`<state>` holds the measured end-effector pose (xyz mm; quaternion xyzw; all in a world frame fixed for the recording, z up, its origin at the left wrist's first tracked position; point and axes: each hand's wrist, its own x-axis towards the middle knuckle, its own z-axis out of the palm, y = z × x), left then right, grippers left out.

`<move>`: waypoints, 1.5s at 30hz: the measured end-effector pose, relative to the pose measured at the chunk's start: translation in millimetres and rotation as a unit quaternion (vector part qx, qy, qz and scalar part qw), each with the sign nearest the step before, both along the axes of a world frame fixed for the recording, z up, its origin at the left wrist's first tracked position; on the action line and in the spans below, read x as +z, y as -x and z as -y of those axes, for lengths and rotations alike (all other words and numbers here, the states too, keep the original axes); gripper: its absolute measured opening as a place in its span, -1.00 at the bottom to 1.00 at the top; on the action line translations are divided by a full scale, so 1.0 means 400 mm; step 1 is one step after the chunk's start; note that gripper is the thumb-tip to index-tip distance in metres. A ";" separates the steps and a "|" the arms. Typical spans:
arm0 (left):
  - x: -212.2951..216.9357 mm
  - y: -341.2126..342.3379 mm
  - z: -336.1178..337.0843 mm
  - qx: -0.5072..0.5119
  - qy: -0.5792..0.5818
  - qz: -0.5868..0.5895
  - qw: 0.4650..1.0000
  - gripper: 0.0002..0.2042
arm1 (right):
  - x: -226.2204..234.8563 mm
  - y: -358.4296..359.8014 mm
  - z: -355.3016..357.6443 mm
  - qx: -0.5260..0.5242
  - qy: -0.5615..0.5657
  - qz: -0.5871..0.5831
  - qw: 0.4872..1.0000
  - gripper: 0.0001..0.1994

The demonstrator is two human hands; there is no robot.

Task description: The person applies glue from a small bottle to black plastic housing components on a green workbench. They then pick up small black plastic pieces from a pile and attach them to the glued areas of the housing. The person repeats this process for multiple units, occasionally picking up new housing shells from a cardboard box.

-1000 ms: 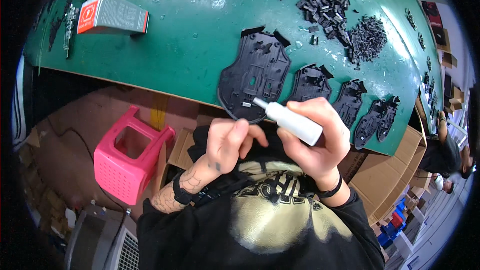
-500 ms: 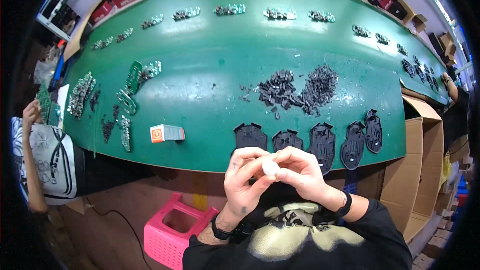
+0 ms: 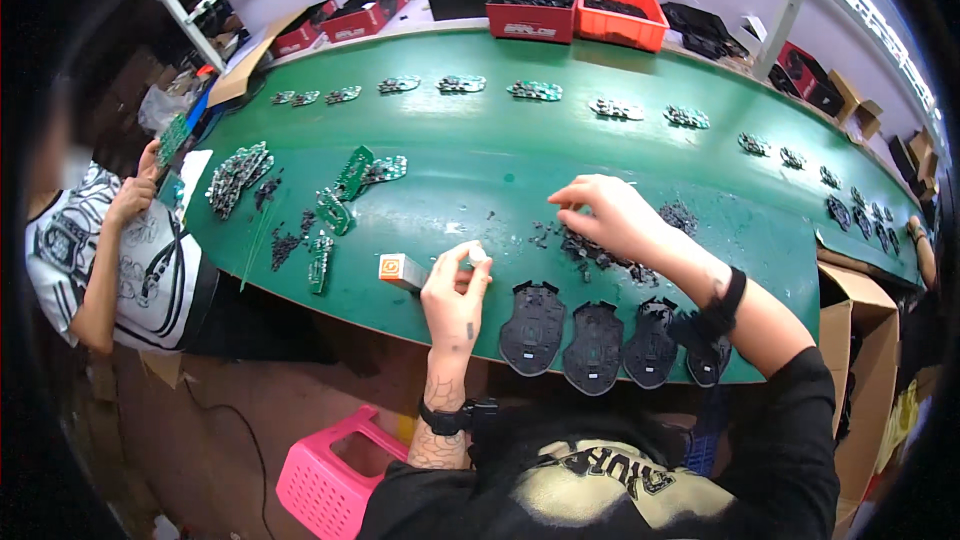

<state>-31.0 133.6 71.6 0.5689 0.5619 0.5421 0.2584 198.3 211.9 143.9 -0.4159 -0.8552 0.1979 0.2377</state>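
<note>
My left hand is above the table's near edge, pinching a small white rounded piece between thumb and fingertips. My right hand reaches over the pile of small black parts, thumb and forefinger slightly apart, with nothing visible between them. Hand and forearm hide much of that pile. Several black mouse-shaped bottom shells lie in a row along the near edge, the rightmost partly under my right wrist. Left of my left hand stands a small grey and orange box.
Green circuit boards line the far side of the green table; more boards are heaped at left. Bins of black parts stand behind. A co-worker holds a board at left. A pink stool stands below.
My hands, together around the white piece before, have separated. The left keeps the piece; the right has moved forward and right over the black parts. The view has shifted too.
</note>
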 end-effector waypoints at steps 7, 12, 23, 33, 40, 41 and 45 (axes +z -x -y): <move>0.001 0.028 0.041 0.002 0.019 -0.041 0.999 -0.60 | -0.129 0.180 -0.116 0.205 -0.146 0.060 0.966 -0.60; 0.007 0.003 0.049 0.009 -0.023 -0.023 0.999 -0.45 | -0.171 0.122 -0.083 0.242 -0.150 0.122 0.951 -0.61; 0.023 -0.026 0.116 -0.054 -0.073 -0.246 0.965 -0.63 | -0.101 -0.068 -0.026 0.179 -0.240 0.251 0.921 -0.90; 0.032 -0.056 0.072 -0.075 -0.020 -0.316 0.946 -0.66 | -0.031 -0.170 0.010 0.031 -0.173 0.055 0.983 -0.89; 0.014 -0.044 0.101 -0.087 0.084 -0.021 0.992 -0.66 | -0.049 -0.226 0.056 -0.017 -0.009 0.037 0.999 -0.89; 0.012 -0.048 0.102 -0.083 0.079 -0.030 0.993 -0.66 | -0.060 -0.220 0.049 -0.009 -0.021 0.051 0.998 -0.89; 0.009 -0.048 0.103 -0.076 0.052 -0.062 0.994 -0.64 | -0.084 -0.143 0.006 0.028 -0.069 0.039 0.996 -0.88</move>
